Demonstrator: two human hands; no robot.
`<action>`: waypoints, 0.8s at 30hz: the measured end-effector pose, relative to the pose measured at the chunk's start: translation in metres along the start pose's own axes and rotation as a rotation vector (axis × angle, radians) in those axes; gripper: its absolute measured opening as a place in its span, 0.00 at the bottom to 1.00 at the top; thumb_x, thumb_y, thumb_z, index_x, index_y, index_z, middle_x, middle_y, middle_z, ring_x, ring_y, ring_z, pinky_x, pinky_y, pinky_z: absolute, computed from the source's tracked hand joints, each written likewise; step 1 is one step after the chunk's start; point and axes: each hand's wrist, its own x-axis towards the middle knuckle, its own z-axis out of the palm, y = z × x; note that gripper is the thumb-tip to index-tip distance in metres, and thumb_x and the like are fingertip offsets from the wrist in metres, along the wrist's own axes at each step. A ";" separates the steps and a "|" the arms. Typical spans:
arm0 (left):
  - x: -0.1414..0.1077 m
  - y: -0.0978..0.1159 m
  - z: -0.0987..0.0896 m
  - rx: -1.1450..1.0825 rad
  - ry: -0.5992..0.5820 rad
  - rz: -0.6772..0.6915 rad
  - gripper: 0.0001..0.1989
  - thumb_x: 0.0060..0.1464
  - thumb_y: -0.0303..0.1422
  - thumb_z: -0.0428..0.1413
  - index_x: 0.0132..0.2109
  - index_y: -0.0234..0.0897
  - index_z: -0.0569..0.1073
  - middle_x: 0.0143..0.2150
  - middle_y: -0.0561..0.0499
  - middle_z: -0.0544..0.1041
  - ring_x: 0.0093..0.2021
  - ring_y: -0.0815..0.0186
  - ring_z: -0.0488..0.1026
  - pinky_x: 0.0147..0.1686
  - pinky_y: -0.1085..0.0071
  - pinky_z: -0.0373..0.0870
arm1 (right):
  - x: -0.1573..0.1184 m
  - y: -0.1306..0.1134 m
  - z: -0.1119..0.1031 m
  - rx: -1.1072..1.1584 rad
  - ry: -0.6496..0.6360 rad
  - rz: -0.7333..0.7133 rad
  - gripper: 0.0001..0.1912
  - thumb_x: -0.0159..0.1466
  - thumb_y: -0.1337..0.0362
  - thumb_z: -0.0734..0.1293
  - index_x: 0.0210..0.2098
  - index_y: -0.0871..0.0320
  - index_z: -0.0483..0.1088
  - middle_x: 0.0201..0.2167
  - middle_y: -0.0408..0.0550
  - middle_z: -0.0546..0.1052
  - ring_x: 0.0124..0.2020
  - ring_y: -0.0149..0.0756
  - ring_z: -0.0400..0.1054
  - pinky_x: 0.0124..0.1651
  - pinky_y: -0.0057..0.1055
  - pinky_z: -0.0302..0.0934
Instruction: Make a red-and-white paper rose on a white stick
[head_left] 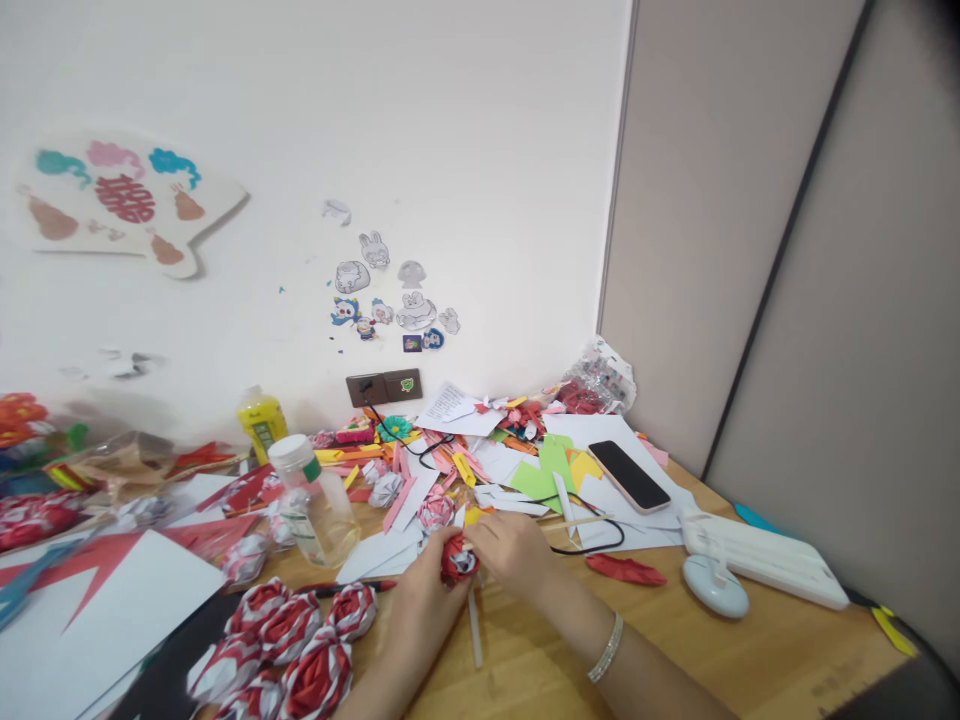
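My left hand (427, 590) is closed round a red and white paper rose (459, 560) above the front of the wooden table. My right hand (510, 550) is closed on a thin wooden stick (577, 523), whose long end points out to the right. The stick's other end shows by my right fingertips, against the rose; whether it goes inside I cannot tell. Below the rose, a narrow whitish stick (475, 630) lies on the table. Several finished-looking red and white paper roses (319, 672) are grouped to the left of my left hand.
A clear plastic jar (315, 510) with a white lid and a yellow bottle (262, 422) stand at left. Paper strips and sheets cover the back. A phone (628, 477), a red paper piece (626, 570) and a white lamp-like device (765, 560) lie right. Blue scissors (34, 585) are far left.
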 end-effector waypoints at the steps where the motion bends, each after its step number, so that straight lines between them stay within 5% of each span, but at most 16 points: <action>1: 0.000 0.000 0.000 -0.004 0.003 0.001 0.18 0.46 0.28 0.52 0.47 0.39 0.65 0.43 0.48 0.77 0.43 0.61 0.75 0.42 0.69 0.68 | 0.000 0.000 0.000 -0.005 0.007 -0.007 0.10 0.68 0.68 0.56 0.32 0.59 0.65 0.24 0.44 0.70 0.26 0.33 0.63 0.28 0.29 0.51; 8: 0.001 -0.002 0.001 -0.051 0.038 0.001 0.18 0.47 0.30 0.52 0.47 0.39 0.65 0.45 0.47 0.76 0.45 0.60 0.74 0.45 0.66 0.68 | 0.004 0.003 -0.015 0.105 0.027 0.060 0.11 0.68 0.63 0.55 0.35 0.58 0.67 0.27 0.46 0.73 0.28 0.34 0.66 0.30 0.29 0.54; 14: 0.001 -0.003 0.002 -0.047 0.057 0.002 0.17 0.47 0.30 0.52 0.47 0.38 0.65 0.43 0.47 0.77 0.43 0.59 0.74 0.43 0.65 0.69 | 0.002 0.006 -0.008 0.150 0.032 0.094 0.08 0.66 0.66 0.59 0.34 0.58 0.67 0.28 0.46 0.75 0.30 0.33 0.68 0.32 0.28 0.56; 24: 0.003 -0.009 0.005 -0.040 0.031 0.024 0.17 0.47 0.30 0.52 0.47 0.39 0.65 0.43 0.48 0.77 0.44 0.60 0.74 0.44 0.66 0.68 | 0.004 0.008 -0.013 0.244 -0.079 0.083 0.08 0.67 0.66 0.59 0.33 0.58 0.67 0.28 0.44 0.73 0.29 0.32 0.66 0.31 0.26 0.54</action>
